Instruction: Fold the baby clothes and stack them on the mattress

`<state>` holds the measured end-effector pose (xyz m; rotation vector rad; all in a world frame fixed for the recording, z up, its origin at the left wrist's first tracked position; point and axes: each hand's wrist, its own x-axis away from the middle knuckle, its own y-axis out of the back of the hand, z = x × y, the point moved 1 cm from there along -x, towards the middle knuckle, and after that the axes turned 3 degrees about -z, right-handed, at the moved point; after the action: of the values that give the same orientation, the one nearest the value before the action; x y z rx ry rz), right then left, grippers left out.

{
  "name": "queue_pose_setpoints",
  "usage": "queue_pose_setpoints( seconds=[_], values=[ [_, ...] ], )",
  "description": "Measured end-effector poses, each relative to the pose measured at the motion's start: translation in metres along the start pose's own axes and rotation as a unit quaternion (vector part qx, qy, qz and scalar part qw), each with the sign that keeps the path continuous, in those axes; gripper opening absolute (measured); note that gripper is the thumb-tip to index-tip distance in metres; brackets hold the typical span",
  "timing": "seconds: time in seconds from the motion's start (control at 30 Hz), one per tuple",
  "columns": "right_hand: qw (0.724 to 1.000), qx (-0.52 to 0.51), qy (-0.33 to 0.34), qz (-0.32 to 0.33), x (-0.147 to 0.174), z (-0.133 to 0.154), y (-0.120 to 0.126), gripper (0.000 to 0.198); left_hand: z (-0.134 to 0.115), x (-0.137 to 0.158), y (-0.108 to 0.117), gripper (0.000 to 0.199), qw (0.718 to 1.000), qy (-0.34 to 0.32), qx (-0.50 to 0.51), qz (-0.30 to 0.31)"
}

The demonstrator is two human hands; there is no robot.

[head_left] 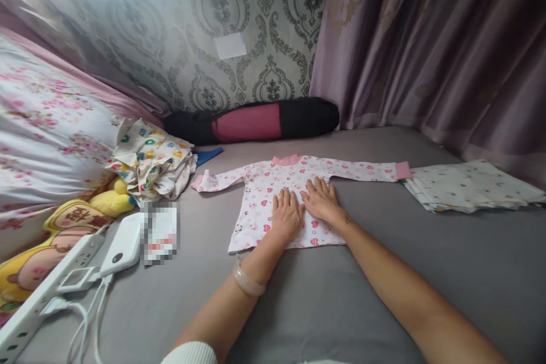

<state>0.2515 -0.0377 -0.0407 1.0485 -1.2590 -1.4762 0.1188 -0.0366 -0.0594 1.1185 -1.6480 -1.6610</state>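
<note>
A small white long-sleeved shirt (256, 205) with pink hearts, a pink collar and pink cuffs lies spread on the grey bed sheet (384, 256). My left hand (288, 216) rests flat on the middle of its body, fingers pointing away from me. Just right of it, my right hand (322, 202) also lies flat on the fabric, its fingers stretched out. Both sleeves reach out sideways. The right cuff meets a folded stack of white patterned cloth (478, 185). A light bangle (248, 280) circles my left wrist.
Crumpled patterned clothes (153, 153) lie at the left beside yellow plush toys (81, 216). Nearer are a white power strip (51, 284), a power bank (121, 244) with cables, and a blurred packet (161, 233). A black and maroon roll-shaped bag (247, 122) lies against the wall.
</note>
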Motion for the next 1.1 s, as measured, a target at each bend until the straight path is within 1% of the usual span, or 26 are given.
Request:
queue_pose_setpoints(
  seconds=[0.1,0.2,0.3,0.4,0.43,0.5,0.57,0.63,0.7,0.77,0.87,1.0,1.07,1.1],
  values=[
    [1.000,0.014,0.011,0.017,-0.009,-0.001,0.016,0.048,-0.003,0.002,-0.001,0.063,1.000,-0.008,0.007,0.000],
    [0.999,0.021,0.012,0.025,-0.027,-0.003,0.032,0.039,-0.006,0.003,-0.001,0.068,0.999,-0.032,0.024,-0.004],
    [1.000,0.004,-0.001,0.006,-0.056,-0.005,0.039,0.039,-0.005,0.003,0.002,0.070,0.998,-0.047,0.039,-0.009],
    [0.999,-0.025,-0.008,-0.021,-0.092,-0.009,0.036,0.038,-0.001,0.001,0.008,0.068,0.997,-0.056,0.056,-0.005],
    [0.999,-0.033,-0.006,-0.028,-0.103,-0.010,0.033,0.037,0.001,0.001,0.010,0.066,0.997,-0.054,0.061,-0.004],
    [0.998,-0.044,0.002,-0.034,-0.125,-0.011,0.027,0.038,0.006,-0.001,0.012,0.067,0.998,-0.027,0.062,-0.004],
    [0.998,-0.047,0.009,-0.029,-0.142,-0.010,0.022,0.040,0.009,-0.002,0.011,0.075,0.998,0.016,0.061,0.000],
    [0.999,-0.048,0.013,-0.016,-0.154,-0.008,0.017,0.040,0.011,-0.002,0.007,0.084,0.997,0.044,0.067,0.011],
    [0.999,-0.049,0.016,-0.001,-0.163,-0.006,0.013,0.036,0.011,-0.002,0.003,0.089,0.995,0.051,0.077,0.022],
    [0.999,-0.049,0.016,0.010,-0.168,-0.004,0.010,0.031,0.011,-0.003,0.000,0.090,0.995,0.053,0.081,0.026],
    [0.999,-0.044,0.002,0.009,-0.171,-0.004,0.007,0.030,0.010,-0.003,0.002,0.090,0.994,0.056,0.085,0.030],
    [0.999,-0.032,-0.030,0.003,-0.169,0.004,0.010,0.033,0.010,-0.005,0.011,0.090,0.992,0.057,0.100,0.053],
    [0.999,-0.022,-0.026,-0.012,-0.168,0.015,0.015,0.033,0.012,-0.007,0.018,0.087,0.990,0.059,0.108,0.070],
    [0.999,-0.018,-0.010,-0.026,-0.167,0.024,0.017,0.033,0.013,-0.009,0.023,0.084,0.989,0.061,0.112,0.076]
  ],
)
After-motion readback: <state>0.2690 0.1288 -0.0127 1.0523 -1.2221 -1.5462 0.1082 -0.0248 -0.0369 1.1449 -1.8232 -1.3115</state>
